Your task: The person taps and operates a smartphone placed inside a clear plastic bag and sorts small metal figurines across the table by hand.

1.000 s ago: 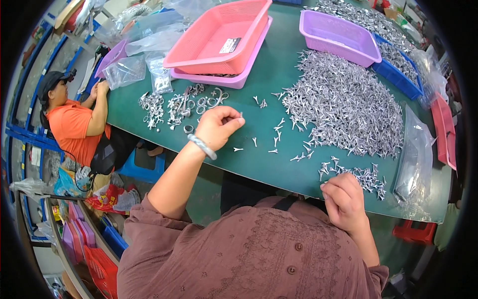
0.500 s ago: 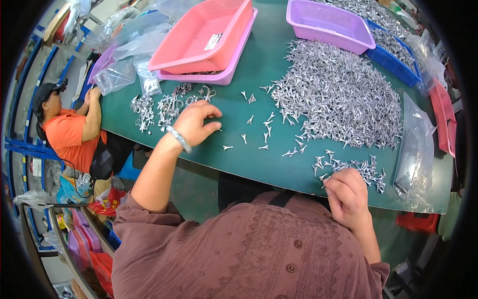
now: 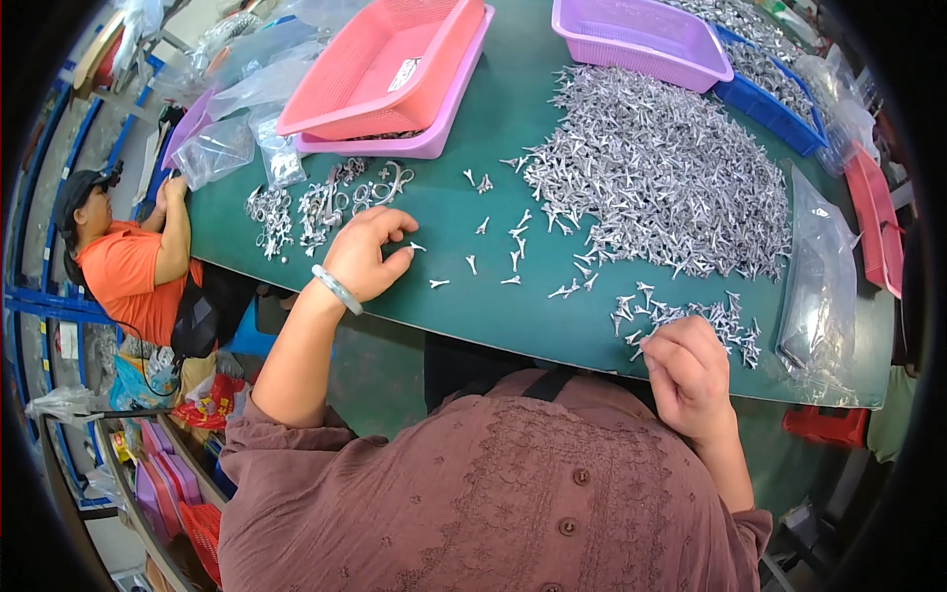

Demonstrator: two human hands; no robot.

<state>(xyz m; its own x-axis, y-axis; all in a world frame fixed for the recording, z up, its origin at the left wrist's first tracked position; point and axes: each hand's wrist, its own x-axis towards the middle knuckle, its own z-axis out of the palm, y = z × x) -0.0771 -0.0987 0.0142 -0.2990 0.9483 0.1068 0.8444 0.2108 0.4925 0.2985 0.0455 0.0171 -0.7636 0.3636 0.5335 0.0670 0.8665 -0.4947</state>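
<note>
My left hand, with a pale bangle on its wrist, hovers at the table's near edge. Its thumb and fingers are apart, and a small forked silver metal piece lies just beyond the thumb tip. My right hand is closed in a pinch at the near edge, with one small forked metal piece at its fingertips. Next to it lies a small group of similar pieces. Farther back is the large heap of them, and several loose ones lie between my hands.
Pink and purple baskets stand at the back left, above ring-shaped metal parts. A purple basket and a blue tray sit beyond the heap. Clear plastic bags lie at right. A person in orange sits at left.
My left hand has drawn back slightly left and nearer, away from the loose piece by its thumb. The right hand keeps its pinch in nearly the same place. The whole view has shifted slightly.
</note>
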